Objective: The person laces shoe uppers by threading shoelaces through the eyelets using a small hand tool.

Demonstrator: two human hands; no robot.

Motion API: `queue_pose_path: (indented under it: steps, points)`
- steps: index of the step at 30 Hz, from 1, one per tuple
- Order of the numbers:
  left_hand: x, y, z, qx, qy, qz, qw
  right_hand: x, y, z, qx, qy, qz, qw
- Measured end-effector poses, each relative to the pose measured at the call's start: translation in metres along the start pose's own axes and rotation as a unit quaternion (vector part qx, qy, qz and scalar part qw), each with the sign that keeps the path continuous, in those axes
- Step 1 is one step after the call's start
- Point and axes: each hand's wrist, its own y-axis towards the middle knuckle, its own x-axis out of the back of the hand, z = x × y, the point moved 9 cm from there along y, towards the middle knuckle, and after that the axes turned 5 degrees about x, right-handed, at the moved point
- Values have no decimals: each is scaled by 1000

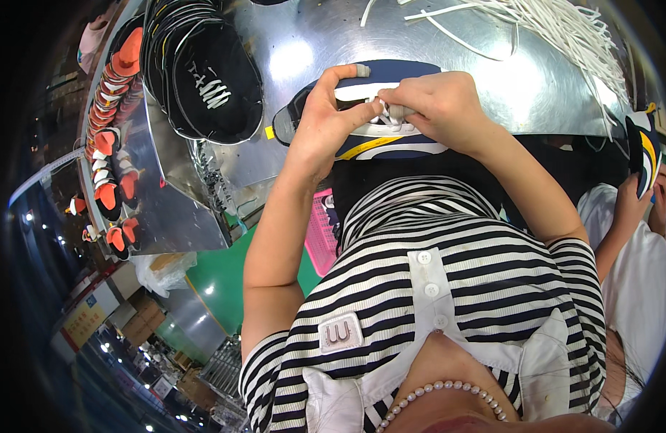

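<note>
A navy shoe [408, 70] with white lace facing and a yellow stripe lies sideways at the near edge of the metal table. My left hand [322, 123] grips it by the collar end, fingers over the far side and thumb on the lace opening. White shoelace [396, 124] crosses the eyelets in the middle. Over that lacing my right hand [441, 108] is closed, thumb and forefinger pinching the lace next to my left thumb. Tape wraps some of my fingertips. The fingers of my right hand partly hide the toe-side lacing.
Many loose white shoelaces [549, 32] heap at the table's far right. Left of the shoe stands a black oval stack [239, 86] with white lacing inside. Orange-tongued shoes [106, 144] line a rack farther left. A pink basket [320, 234] sits below. At right, another person's hand [628, 206] holds a shoe.
</note>
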Motion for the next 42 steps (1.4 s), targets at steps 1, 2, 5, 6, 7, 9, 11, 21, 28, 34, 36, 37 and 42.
queue_pose_path:
  steps: [1, 2, 5, 6, 7, 9, 11, 21, 28, 34, 36, 37, 42]
  points:
    - [-1, 1, -2, -7, 12, 6, 1000, -1, 0, -2, 2, -2, 1, 1000]
    - [-1, 1, -4, -10, 11, 7, 1000, 0, -1, -7, -7, 37, -14, 999]
    - [0, 3, 4, 23, -36, 12, 999, 7, 0, -8, -32, 125, -43, 991]
    - [1, 5, 4, 6, -41, 11, 999, 13, 0, -4, -49, 173, -58, 982]
    - [2, 7, 4, -9, -47, 9, 999, 15, 1, 9, -75, 268, -43, 960]
    - [5, 14, 1, -19, -59, -23, 998, 29, 6, 58, 34, 363, -50, 930]
    - [3, 20, 3, -18, -70, -29, 997, 20, 4, 72, 19, 428, 2, 903]
    - [5, -13, -18, -103, 188, -55, 975, 7, -52, 1, -264, 334, -60, 903]
    - [-7, -41, -28, -239, 363, -125, 892, 12, -64, -17, -367, 262, -8, 893]
    - [-9, -42, -29, -261, 352, -144, 887, -12, -55, -15, -395, 149, 54, 905]
    - [-6, -39, -24, -222, 346, -137, 901, -12, -52, -12, -450, 355, -33, 819]
    - [-7, -41, -26, -223, 346, -138, 901, -15, -52, -9, -468, 451, -76, 756]
    - [-11, -36, -24, -172, 302, -103, 932, -31, -50, -26, -464, 432, -159, 757]
